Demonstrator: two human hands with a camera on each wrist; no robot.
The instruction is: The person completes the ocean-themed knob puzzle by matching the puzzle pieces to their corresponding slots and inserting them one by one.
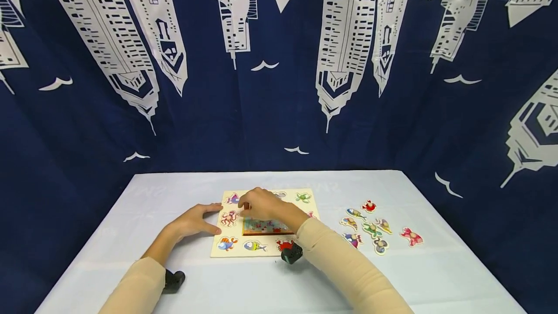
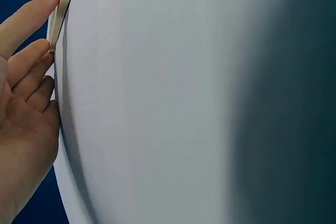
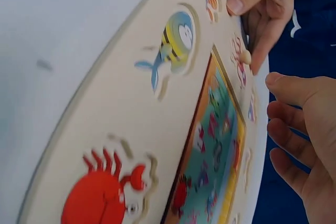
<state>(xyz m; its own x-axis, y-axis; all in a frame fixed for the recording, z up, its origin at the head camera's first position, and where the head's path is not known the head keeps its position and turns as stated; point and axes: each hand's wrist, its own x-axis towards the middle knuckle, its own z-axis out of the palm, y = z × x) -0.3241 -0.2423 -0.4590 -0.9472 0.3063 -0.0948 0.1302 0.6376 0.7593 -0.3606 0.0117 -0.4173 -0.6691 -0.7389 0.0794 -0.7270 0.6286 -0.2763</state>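
Observation:
A wooden peg puzzle board (image 1: pixel 270 252) with sea animals lies on the white table. My left hand (image 1: pixel 198 219) is at its left edge, thumb and fingertips touching the rim; the left wrist view shows that hand (image 2: pixel 26 114) with its fingers extended. Over the board's upper left part is my right hand (image 1: pixel 265 204). In the right wrist view its fingers (image 3: pixel 291 116) are loosely bent, with nothing between them and the thumb. Near them, the octopus piece (image 3: pixel 240 72) with its round knob (image 3: pixel 245 57) sits at its place on the board.
Several loose sea-animal pieces lie right of the board, among them a red crab (image 1: pixel 368 206), a green turtle (image 1: pixel 372 229) and a pink starfish (image 1: pixel 411 236). A dark blue curtain (image 1: pixel 261 120) with white buildings hangs behind the table (image 1: pixel 436 285).

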